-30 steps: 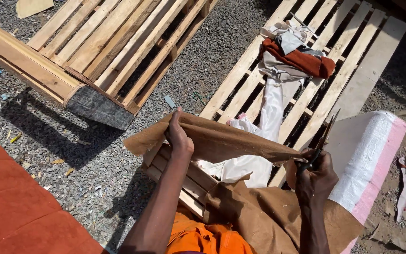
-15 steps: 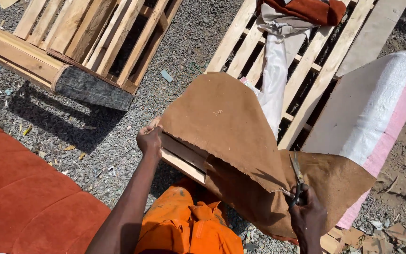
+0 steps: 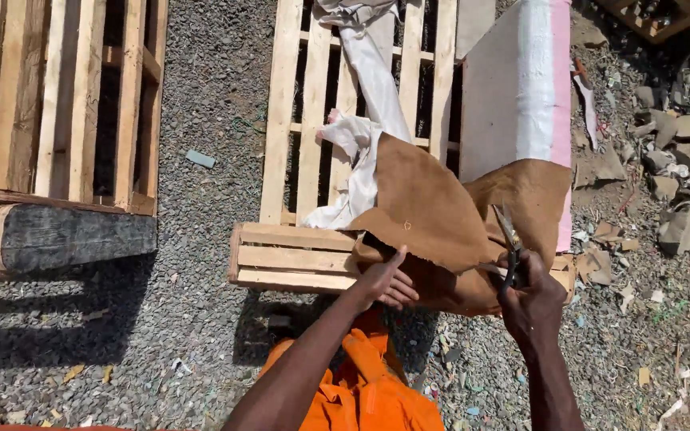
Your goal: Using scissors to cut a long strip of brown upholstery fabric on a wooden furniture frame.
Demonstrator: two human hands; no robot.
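Lying across the near end of a wooden pallet [image 3: 297, 257]: brown sheet [image 3: 429, 209], now flatter than half a second ago, cut apparently advancing. Right hand [image 3: 530, 299] closed around scissors [image 3: 509, 231] at the pallet's right corner. Left hand [image 3: 386, 281] open, fingers spread, pressing the sheet's near edge. White cloth [image 3: 365, 120] farther along the pallet.
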